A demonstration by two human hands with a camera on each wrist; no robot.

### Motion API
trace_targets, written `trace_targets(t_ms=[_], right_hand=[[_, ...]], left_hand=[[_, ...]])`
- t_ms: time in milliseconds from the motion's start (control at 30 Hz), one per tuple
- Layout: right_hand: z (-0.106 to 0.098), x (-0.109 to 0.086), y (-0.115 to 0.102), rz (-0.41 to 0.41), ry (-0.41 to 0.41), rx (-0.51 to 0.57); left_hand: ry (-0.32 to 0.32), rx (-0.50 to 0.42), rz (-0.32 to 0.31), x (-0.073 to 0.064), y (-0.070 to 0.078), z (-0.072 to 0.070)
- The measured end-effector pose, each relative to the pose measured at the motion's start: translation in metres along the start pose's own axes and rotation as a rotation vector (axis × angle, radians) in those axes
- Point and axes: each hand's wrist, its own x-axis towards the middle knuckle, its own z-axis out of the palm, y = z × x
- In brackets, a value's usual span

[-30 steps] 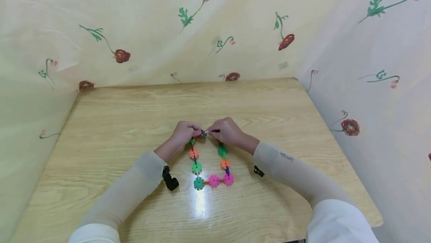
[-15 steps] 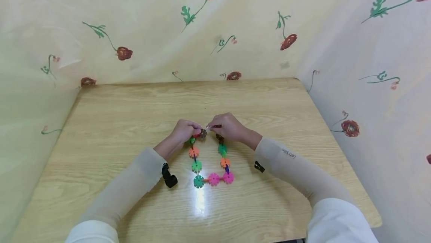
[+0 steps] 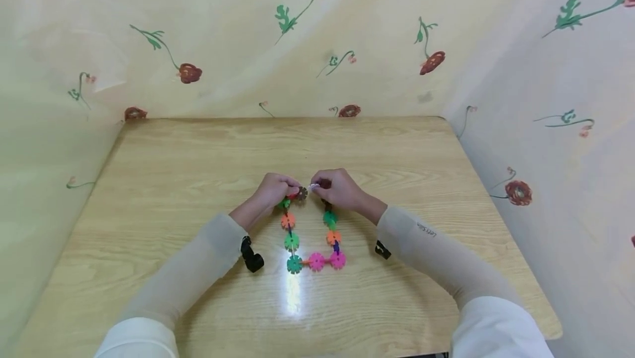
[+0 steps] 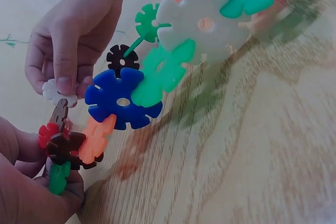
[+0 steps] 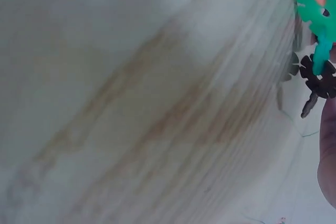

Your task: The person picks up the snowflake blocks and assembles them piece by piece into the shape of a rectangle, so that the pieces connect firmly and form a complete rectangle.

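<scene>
A chain of coloured plastic snowflake discs forms a nearly closed loop on the table, with pink discs (image 3: 316, 261) along its near side. My left hand (image 3: 272, 191) pinches the chain's far left end, around the red, brown and green discs; a brown disc (image 3: 302, 193) sticks out past its fingertips. Between thumb and finger, my right hand (image 3: 339, 188) holds a small white disc (image 3: 314, 186) just right of that brown disc. In the left wrist view the white disc (image 4: 56, 93) overlaps the brown disc's edge; contact is unclear. Below my right hand hangs a dark brown disc (image 5: 317, 77).
The wood-grain table (image 3: 198, 148) extends around the loop on every side. Flower-patterned cloth (image 3: 228, 43) hangs behind and at both sides. Black straps (image 3: 252, 256) dangle from the wrists.
The white disc has come slightly away from the brown disc in the head view and turned to show more of its face. My left hand keeps its hold; the head view has shifted slightly.
</scene>
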Motion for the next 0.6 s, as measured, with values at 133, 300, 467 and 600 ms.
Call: trace_targets(t_ms=[133, 300, 467, 600], right_hand=[[0.0004, -0.0011, 0.0022, 0.009, 0.033, 0.017], [0.0005, -0.0011, 0.0049, 0.02, 0.041, 0.052], [-0.0002, -0.0016, 0.003, 0.018, 0.045, 0.057], [0.0008, -0.0018, 0.0013, 0.025, 0.033, 0.054]], left_hand=[[-0.002, -0.008, 0.011, 0.0012, 0.0019, 0.0002], [-0.007, -0.016, 0.025, 0.0011, 0.0024, -0.0001], [-0.01, -0.011, 0.026, 0.0004, 0.0023, 0.0003], [-0.009, -0.011, 0.014, -0.0008, 0.002, 0.0007]])
